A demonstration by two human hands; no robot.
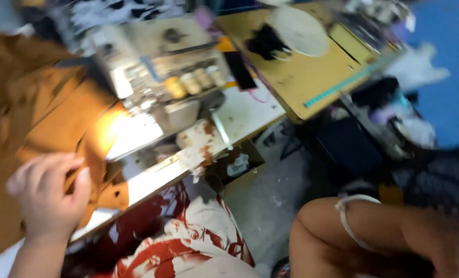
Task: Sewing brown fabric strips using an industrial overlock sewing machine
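The left hand (pixel 49 198) pinches the brown fabric (pixel 44 118), which spreads toward 12 o'clock from its fingers; the right hand (pixel 446 242) is blurred, its fingers' state unreadable.

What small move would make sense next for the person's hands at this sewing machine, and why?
Probably bring the right hand up to the brown fabric. Only the left hand pinches its edge, beside the sewing machine, while the right arm hangs low, off the table. Guiding cloth likely needs both hands. The view is blurred, so this is tentative.
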